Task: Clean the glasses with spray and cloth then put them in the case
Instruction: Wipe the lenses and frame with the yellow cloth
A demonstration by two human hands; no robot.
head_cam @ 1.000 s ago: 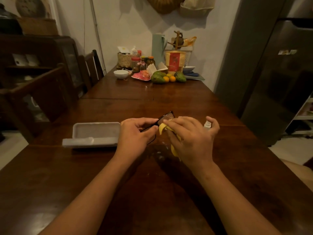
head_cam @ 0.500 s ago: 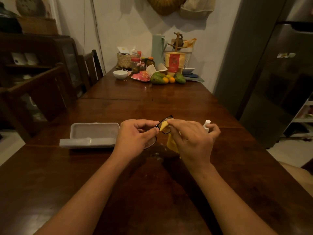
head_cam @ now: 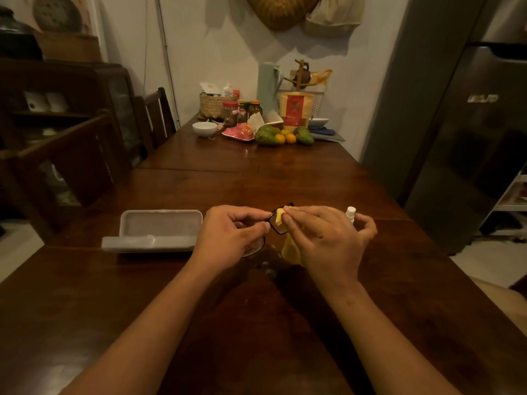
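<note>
Centre of frame, just above the dark wood table [head_cam: 285,183]: left hand [head_cam: 231,238] was closed round the glasses [head_cam: 281,223], thumb & fingers pinching the black frame, one lens showing under the palm, the other sticking out to the right. Right hand [head_cam: 328,240] pinched a yellow cloth [head_cam: 289,246] onto that far lens w/ thumb & forefinger; rest of cloth hung down below the hand toward the table. Small white spray bottle [head_cam: 350,213] stood upright just behind the right hand, partly hidden by the fingers; can't tell if touching. Left of centre, the grey case [head_cam: 159,230] lay open on the table, lid flap folded toward the near side, nothing visible inside, just beside the left hand. Some wet spots on the wood under the hands. Far end of table, upper middle: white bowl [head_cam: 204,129], contents not clear; woven basket [head_cam: 218,105] w/ papers & small bottles in it; jars w/ red & orange lids [head_cam: 242,111]; pink tray [head_cam: 239,134] holding sth orange; green & orange fruit [head_cam: 281,136] loose on the table; pale green jug [head_cam: 268,85]; red-yellow pouch [head_cam: 295,111].
</note>
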